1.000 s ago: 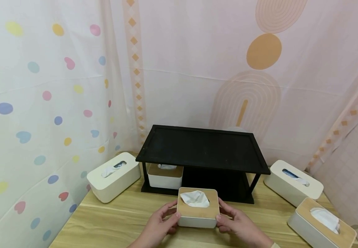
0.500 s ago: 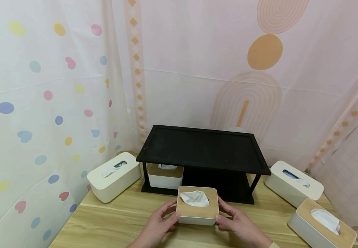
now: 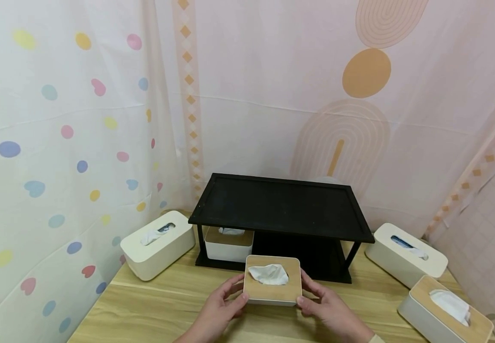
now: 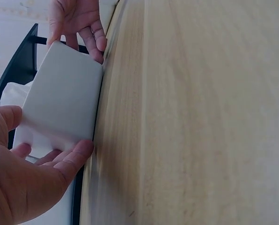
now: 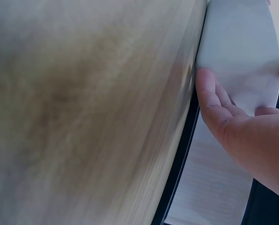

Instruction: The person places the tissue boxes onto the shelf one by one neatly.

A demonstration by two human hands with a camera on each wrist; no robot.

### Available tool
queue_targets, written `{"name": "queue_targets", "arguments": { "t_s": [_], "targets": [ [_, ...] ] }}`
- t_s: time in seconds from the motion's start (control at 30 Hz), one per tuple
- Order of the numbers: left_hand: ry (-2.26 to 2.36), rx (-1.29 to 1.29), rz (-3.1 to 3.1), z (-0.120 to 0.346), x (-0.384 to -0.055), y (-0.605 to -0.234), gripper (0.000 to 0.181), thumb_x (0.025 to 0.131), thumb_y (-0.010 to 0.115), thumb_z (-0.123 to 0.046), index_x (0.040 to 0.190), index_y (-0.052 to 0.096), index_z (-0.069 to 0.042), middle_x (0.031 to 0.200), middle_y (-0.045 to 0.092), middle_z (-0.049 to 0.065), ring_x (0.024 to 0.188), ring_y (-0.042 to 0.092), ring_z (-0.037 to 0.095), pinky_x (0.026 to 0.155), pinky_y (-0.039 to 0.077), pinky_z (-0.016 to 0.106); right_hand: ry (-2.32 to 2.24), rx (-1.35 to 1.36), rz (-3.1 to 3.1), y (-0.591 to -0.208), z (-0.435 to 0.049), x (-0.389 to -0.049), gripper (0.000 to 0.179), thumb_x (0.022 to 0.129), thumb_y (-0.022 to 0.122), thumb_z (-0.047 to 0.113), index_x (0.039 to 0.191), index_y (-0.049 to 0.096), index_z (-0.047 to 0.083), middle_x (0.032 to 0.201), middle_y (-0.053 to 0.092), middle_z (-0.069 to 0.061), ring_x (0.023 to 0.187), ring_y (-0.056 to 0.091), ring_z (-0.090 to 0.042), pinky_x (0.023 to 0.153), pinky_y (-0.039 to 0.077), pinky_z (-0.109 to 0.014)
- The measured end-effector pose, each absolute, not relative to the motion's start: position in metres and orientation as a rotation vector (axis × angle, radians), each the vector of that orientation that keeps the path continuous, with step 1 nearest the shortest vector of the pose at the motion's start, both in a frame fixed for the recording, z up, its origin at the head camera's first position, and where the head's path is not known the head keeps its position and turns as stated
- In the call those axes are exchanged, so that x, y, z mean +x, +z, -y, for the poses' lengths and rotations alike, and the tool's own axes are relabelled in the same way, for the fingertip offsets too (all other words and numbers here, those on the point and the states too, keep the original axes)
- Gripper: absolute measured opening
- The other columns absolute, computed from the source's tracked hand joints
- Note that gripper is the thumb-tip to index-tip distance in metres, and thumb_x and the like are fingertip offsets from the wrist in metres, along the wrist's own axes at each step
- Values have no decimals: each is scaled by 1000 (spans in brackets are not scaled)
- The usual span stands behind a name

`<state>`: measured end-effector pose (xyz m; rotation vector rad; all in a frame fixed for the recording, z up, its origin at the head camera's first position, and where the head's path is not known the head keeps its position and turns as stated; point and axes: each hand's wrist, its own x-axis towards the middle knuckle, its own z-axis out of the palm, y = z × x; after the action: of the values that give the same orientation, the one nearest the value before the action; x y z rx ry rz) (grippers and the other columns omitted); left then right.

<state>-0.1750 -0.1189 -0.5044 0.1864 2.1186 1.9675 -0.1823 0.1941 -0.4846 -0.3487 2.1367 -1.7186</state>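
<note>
Left hand (image 3: 221, 305) and right hand (image 3: 328, 308) grip tissue box (image 3: 272, 291) over wood-grain table (image 3: 144, 309); patterned curtains (image 3: 247, 133) behind.

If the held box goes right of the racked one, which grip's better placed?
Right grip, likely: it's nearer the gap in the rack; the left grip is nearer the racked box. Both hold the held box.

Held tissue box (image 3: 268, 294): white sides, tan lid, white tissue (image 3: 268, 275)
Rack (image 3: 281, 205): black
Box inside rack (image 3: 229, 250): white, brown lid
Long box left of rack (image 3: 157, 245): cream
Long box right of rack (image 3: 401, 264): cream
Box at lower right (image 3: 442, 310): off-white, tan lid
Table (image 3: 144, 309): yellowish wood grain
Left curtain (image 3: 58, 159): white, multicoloured dots and hearts
Back curtain (image 3: 264, 119): pale pink, orange diamonds, striped arches
</note>
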Motion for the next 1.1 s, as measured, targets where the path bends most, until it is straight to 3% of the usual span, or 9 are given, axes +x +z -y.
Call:
{"name": "queue_targets", "arguments": {
  "t_s": [0.27,0.43,0.87,1.1],
  "targets": [
    [1984,211,-2145,118,-178,-505,67,106,69,-28,162,42,-3,154,50,38,128,67,39,91,65,46,-1706,-304,-2166,-489,-192,-186,83,107,68,35,172,20,17,170,29,-34,146,52,-45,98,62,-38],
    [1984,229,-2184,117,-180,-505,66,106,69,-26,162,42,-2,154,51,37,125,69,38,91,65,43,-1731,-288,-2158,-491,-189,-190,84,106,68,33,172,19,15,169,30,-35,145,52,-50,98,62,-43],
    [1980,222,-2267,114,-188,-507,62,106,68,-23,159,46,-2,150,57,35,121,71,33,89,64,35,-1759,-280,-2236,-493,-184,-197,81,107,68,29,172,22,14,163,40,-36,133,64,-40,92,63,-40],
    [1968,220,-2347,109,-186,-506,60,105,71,-27,156,51,-3,151,58,31,115,73,31,87,62,26,-1676,-310,-2533,-493,-177,-192,72,105,71,27,167,38,14,151,58,-26,114,75,-24,86,60,-22]
  ]
}}
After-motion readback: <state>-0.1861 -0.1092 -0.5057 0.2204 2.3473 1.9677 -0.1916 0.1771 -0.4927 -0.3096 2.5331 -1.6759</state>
